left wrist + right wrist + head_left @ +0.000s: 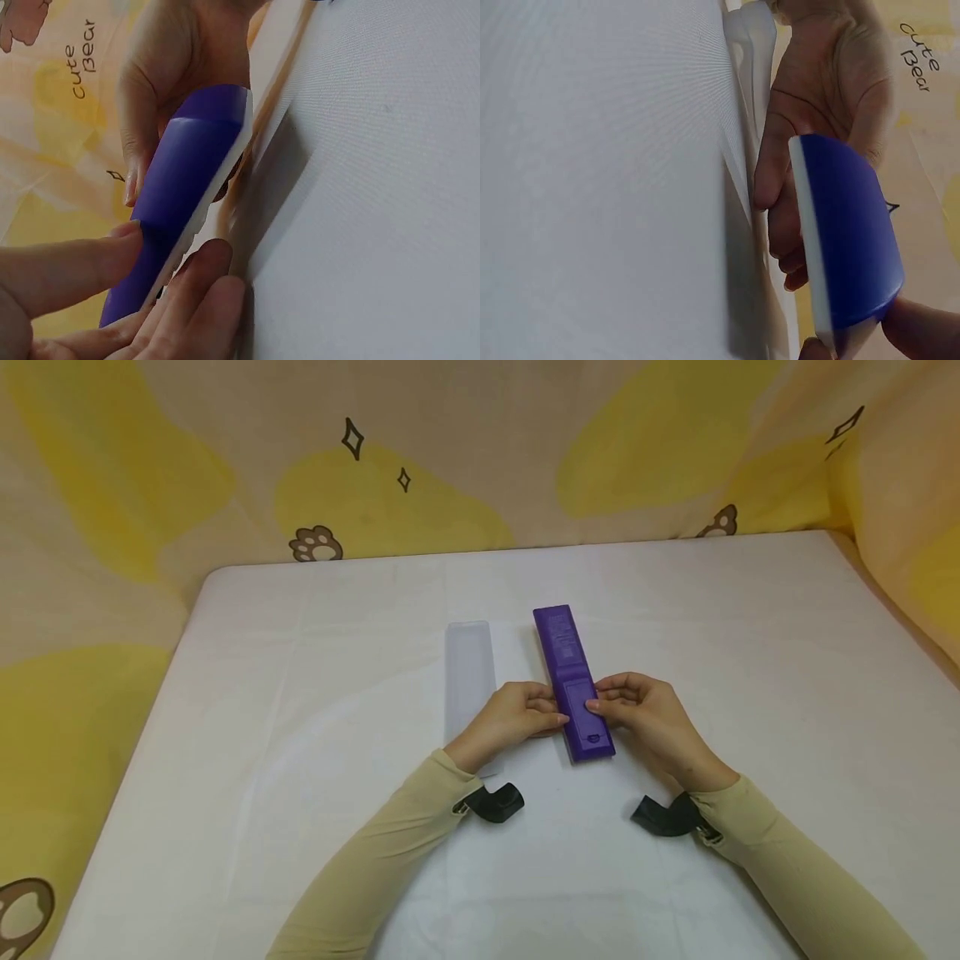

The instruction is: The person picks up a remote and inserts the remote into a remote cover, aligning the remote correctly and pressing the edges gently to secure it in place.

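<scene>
The remote (573, 681) sits tilted over the table (750, 610), one end toward the far edge, left hand (517, 712) and right hand (654, 717) pinching its long sides, a good hold for probably light, stiff, slickish plastic.

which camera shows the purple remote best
The head view: the purple remote shows there from end to end, its panelled side up. Both wrist views show it only obliquely, from low down: the purple body with a pale layer beneath, its length foreshortened and the panel's outline not readable.
</scene>
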`<state>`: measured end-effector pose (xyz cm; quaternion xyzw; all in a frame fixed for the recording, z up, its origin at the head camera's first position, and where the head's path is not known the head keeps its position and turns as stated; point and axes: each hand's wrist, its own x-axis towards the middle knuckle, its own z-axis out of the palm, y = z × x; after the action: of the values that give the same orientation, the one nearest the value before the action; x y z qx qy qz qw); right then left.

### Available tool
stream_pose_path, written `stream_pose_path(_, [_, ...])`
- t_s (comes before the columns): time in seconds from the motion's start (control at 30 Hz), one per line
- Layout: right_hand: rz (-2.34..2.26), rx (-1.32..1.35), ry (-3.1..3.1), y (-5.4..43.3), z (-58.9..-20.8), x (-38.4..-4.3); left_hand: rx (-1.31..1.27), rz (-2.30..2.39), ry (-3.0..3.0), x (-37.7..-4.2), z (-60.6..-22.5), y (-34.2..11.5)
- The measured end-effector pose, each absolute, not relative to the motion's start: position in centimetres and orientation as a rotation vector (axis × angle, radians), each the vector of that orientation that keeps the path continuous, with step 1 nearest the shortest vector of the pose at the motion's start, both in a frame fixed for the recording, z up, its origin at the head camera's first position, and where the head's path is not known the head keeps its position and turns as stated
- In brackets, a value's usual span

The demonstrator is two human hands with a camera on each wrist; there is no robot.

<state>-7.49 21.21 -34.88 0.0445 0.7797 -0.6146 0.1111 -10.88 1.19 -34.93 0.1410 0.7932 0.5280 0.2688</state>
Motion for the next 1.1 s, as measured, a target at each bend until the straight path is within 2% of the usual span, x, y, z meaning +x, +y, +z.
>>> stream_pose_path(0.43, [-1.832,0.199,2.269,21.2,-35.2,-7.5,0.221,1.622,1.952,-10.7,-34.7,1.6])
stream_pose_path(1.1, [-1.569,0.155,2.406,22.2,-35.2,-8.1,0.237,1.522,1.981,-10.7,-34.9,1.6])
